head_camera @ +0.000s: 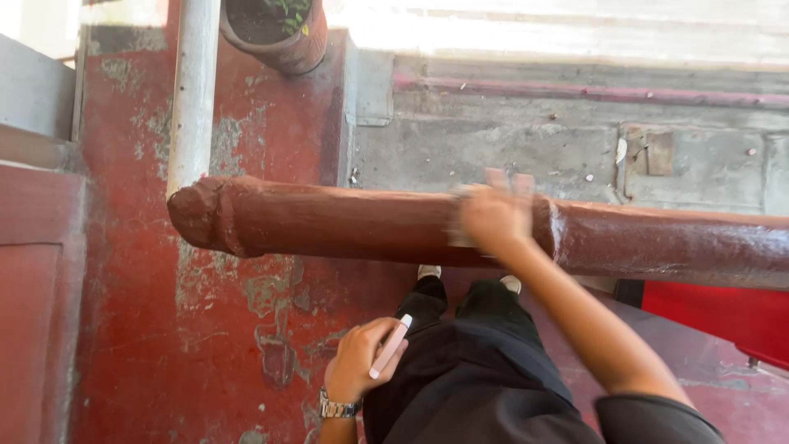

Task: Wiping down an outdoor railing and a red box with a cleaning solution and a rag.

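Observation:
My right hand [497, 215] is blurred and lies flat on top of a thick reddish-brown handrail [329, 222]. It presses a pale grey sheet [459, 222] against the rail, and only the sheet's left edge shows past the fingers. My left hand [360, 363] hangs low by my hip, with a metal watch [339, 407] on its wrist. It holds a slim pink stick with a white tip [389, 346]. My dark trousers and pale shoes [429, 271] show below the rail.
A white pipe [193, 90] stands upright at the rail's left end. A clay plant pot [275, 29] sits above on the worn red floor [205, 329]. Grey concrete steps [575, 140] lie beyond the rail. A red panel [723, 316] is at right.

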